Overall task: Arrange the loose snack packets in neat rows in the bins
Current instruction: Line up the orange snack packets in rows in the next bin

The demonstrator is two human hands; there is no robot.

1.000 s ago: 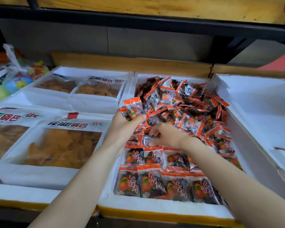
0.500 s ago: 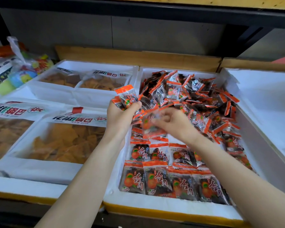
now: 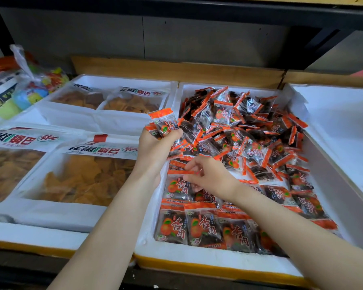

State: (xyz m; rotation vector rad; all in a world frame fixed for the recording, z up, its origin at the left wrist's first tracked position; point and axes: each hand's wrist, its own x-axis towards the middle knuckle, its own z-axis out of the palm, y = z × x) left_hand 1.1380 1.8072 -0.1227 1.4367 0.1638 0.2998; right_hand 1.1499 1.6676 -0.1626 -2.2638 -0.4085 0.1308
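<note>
Novice: Hands first; why does the left hand [image 3: 155, 149] hover at the left wall of the foam bin [image 3: 197, 261]?

Packer: It grips a small stack of packets [image 3: 166, 125] as a ready supply; I judge that spares reaching into the pile each time.

Novice: And the right hand [image 3: 212, 178]?

Packer: Fingers curled onto a packet [image 3: 176, 186] in the bin's second row, likely seating it square; pinch or press, I cannot tell.

Novice: The rest?

Packer: Near end of the bin, flat rows [image 3: 201, 227], labels up so they read; far end, a loose heap [image 3: 249, 130] waiting; by my guess the task is under half done.
</note>
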